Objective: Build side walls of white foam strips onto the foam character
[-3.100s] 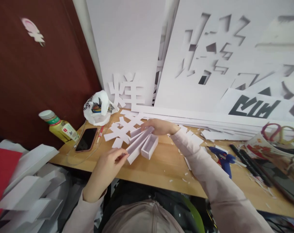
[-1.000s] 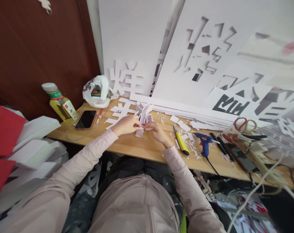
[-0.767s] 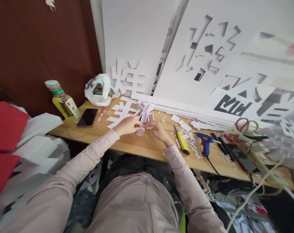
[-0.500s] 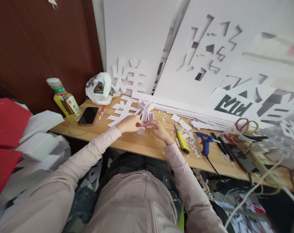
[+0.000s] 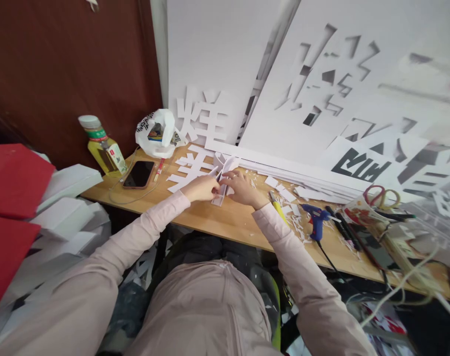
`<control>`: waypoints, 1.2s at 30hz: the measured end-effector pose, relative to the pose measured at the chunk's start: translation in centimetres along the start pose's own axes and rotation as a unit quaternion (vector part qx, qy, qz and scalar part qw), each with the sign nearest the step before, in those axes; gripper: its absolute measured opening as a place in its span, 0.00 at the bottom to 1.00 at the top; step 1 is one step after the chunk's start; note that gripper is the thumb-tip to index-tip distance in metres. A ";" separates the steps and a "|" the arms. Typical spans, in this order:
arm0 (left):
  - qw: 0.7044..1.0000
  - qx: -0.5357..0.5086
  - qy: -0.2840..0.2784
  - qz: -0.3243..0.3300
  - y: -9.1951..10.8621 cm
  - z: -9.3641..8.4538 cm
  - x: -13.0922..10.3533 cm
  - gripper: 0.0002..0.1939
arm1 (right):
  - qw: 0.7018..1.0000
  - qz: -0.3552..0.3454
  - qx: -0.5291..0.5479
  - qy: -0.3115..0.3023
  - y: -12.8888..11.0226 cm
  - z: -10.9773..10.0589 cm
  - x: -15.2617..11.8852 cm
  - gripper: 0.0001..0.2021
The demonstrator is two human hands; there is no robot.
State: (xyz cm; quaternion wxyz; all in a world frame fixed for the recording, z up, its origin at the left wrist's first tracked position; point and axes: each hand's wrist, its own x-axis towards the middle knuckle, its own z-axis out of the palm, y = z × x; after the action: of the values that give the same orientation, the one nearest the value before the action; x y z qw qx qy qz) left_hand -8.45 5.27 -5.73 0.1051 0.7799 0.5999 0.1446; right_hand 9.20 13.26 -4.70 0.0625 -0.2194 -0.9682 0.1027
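A white board character with raised side walls (image 5: 218,200) stands on the wooden table in front of me. My left hand (image 5: 203,188) is closed at its left side, the fingertips pinching near the middle of the piece. From the right, my right hand (image 5: 243,187) curls its fingers over the upright walls and grips them. Both hands cover part of the piece, and the fingertips nearly meet. Flat white cut-out characters (image 5: 190,170) lie just behind my left hand. A yellow utility knife (image 5: 279,206) rests by my right wrist, partly covered by the sleeve.
A blue glue gun (image 5: 317,220) and white scraps (image 5: 286,194) lie to the right. Left stand a bottle (image 5: 103,151), a phone (image 5: 138,174) and a plastic bag (image 5: 160,138). Large white boards (image 5: 277,113) lean at the back. White box-like pieces (image 5: 67,217) are stacked left of the table.
My right hand has moved up and over the walls of the white piece, and its forearm now covers much of the knife. My left hand stays at the piece. The view has shifted slightly.
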 end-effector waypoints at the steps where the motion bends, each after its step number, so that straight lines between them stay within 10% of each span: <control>1: 1.000 0.004 0.000 -0.005 0.1 -0.1 0.0 0.06 | 1.000 0.000 -0.012 -0.013 -0.1 -0.2 0.4 0.27; 36: 0.996 0.079 -0.032 -0.014 1.9 -1.5 0.6 0.08 | 0.986 0.022 -0.088 -0.140 -0.8 1.1 3.7 0.31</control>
State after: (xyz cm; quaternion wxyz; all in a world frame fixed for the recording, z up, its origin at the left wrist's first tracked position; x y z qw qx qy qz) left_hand -7.16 5.30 -3.61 0.0643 0.7812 0.6170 0.0697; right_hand 5.39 14.00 -5.26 -0.0955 -0.2291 -0.9675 0.0478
